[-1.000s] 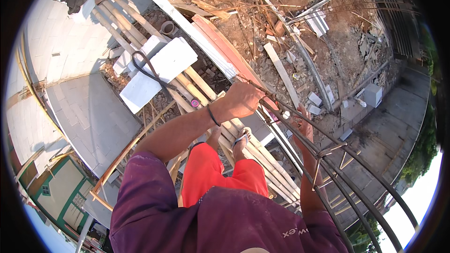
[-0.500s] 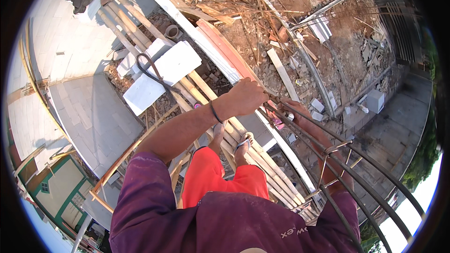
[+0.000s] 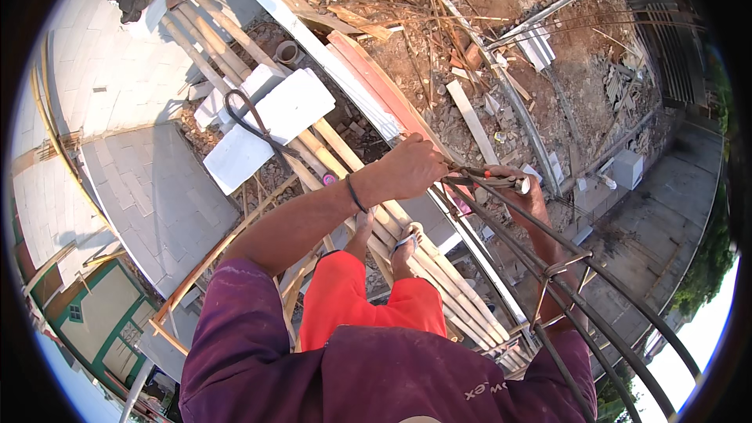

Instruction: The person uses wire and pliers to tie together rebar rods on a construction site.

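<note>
My left hand (image 3: 413,166) is closed in a fist beside the end of a steel rebar cage (image 3: 560,286); what its fingers hold is hidden. Against the bars, my right hand (image 3: 529,202) curls round a slim dark tool (image 3: 501,181) with a red spot and a pale end, its exact kind unclear. The cage's long dark bars run down to the lower right, over my right forearm, joined by a bent square stirrup (image 3: 565,263). Both hands meet near the bar ends, above a pale beam edge.
Under my feet lie several bamboo poles (image 3: 462,298). White blocks (image 3: 291,106) and a dark bent bar (image 3: 258,127) rest on the poles ahead. Beyond a long pale beam (image 3: 309,39), the lower ground holds rubble and planks (image 3: 470,113). Grey block walls (image 3: 137,188) stand left.
My right hand has turned and opened away from the bars, bringing the slim tool's pale end into view. The left fist stays nearly in place; the cage has shifted slightly leftward.
</note>
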